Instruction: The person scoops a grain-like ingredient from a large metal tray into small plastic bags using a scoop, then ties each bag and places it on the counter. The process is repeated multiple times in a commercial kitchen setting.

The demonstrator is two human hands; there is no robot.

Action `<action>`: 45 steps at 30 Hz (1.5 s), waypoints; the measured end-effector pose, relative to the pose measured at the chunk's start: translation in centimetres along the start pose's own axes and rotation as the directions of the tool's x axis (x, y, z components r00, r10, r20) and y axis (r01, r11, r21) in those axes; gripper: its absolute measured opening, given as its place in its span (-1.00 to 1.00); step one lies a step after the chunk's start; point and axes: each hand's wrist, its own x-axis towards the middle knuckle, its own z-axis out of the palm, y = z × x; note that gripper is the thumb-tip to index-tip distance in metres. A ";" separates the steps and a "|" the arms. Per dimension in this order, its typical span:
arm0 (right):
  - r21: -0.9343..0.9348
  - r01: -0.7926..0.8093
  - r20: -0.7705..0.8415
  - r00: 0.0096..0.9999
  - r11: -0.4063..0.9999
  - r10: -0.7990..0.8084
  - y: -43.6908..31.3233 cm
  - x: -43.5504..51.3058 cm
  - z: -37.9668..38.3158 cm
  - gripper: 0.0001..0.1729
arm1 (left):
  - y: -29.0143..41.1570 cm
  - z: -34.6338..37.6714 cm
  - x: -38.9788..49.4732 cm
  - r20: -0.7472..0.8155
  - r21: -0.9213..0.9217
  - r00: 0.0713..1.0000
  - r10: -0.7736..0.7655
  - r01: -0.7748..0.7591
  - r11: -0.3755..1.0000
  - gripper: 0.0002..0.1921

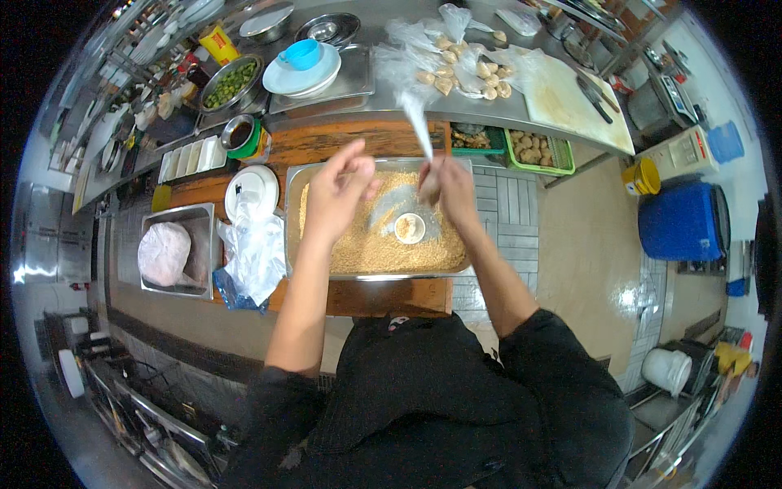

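Note:
My right hand (451,186) grips a clear plastic bag (418,125) by its lower part, and its twisted length points up and away over the counter. What the bag's bottom holds is mostly hidden by my fingers and blurred. My left hand (342,189) hovers above the left half of a steel tray (379,277), fingers apart, with nothing seen in it. Tan granular food (366,257), perhaps chopped nuts, covers most of the tray. A small white cup (410,228) with some of the food inside stands in it, beside a patch of bare metal.
Several small filled plastic bags (449,70) lie on the steel counter beyond, left of a white cutting board (565,101) bearing knives (594,98). Plastic bags (253,250) and a steel pan (208,244) sit to my left. A green crate (540,168) of root vegetables is under the counter.

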 end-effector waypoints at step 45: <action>-0.678 0.196 0.185 0.978 0.708 -0.094 1.9 -11.8 16.8 -0.58 | -16.6 -37.9 -10.7 -0.231 -0.586 0.963 -0.137 -0.025 0.810 -0.78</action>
